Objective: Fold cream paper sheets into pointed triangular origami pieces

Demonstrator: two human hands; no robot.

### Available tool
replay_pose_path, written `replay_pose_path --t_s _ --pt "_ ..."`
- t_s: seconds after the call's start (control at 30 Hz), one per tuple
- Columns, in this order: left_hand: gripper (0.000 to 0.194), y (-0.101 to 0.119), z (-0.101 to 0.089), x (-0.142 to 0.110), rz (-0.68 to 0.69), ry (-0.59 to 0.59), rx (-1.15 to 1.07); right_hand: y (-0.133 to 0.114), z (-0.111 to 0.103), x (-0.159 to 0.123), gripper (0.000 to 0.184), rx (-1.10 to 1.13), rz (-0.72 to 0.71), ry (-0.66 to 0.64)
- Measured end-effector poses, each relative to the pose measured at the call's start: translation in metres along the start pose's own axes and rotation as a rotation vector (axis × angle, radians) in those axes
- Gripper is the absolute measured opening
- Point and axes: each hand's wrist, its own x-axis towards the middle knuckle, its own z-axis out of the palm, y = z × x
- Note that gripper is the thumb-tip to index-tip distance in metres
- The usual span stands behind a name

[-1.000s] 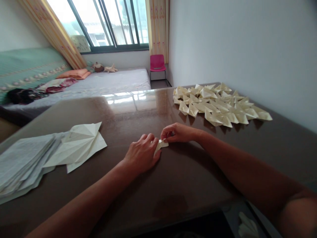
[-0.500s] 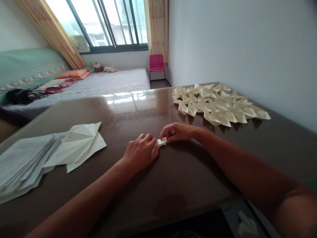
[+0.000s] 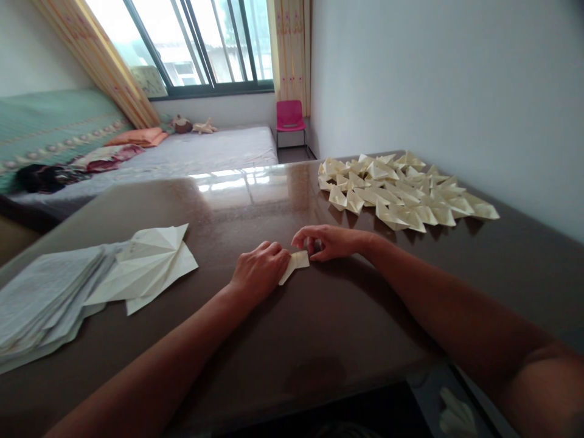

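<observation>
A small folded piece of cream paper lies bent at an angle on the brown table. My left hand is closed over its left part, fingers curled and hiding that end. At the paper's right end is my right hand, its fingers curved and the thumb apart from them, nothing held between. The thumb tip is close beside the paper's edge; whether it touches, I cannot tell. Several folded paper pieces with pointed corners sit grouped at the far right of the table.
On the left lie creased open sheets partly over a stack of papers. A white wall runs along the right. Beyond the table are a bed and a pink chair. A pale object shows below the front edge.
My left thumb has drawn back from the folded paper, and more of the paper now shows. My right fingers have lifted off it and spread slightly.
</observation>
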Motion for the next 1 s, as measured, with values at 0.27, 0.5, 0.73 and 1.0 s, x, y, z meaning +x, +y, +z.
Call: replay_pose_path --t_s 0.27,0.5,0.73,1.0 --pt "0.03 -0.003 0.007 0.004 -0.058 0.019 -0.111 0.004 0.004 0.002 0.031 -0.078 -0.004 0.052" --pt "0.029 -0.008 0.008 0.008 -0.115 -0.003 -0.185 0.009 -0.002 0.001 0.016 -0.031 0.031 0.09" --pt "0.036 -0.002 0.01 0.005 -0.127 0.031 -0.104 0.001 0.008 0.006 0.033 -0.054 0.098 0.117" --pt "0.03 -0.003 0.012 0.006 -0.13 0.031 -0.182 0.0 0.003 0.002 0.036 0.31 0.231 -0.081"
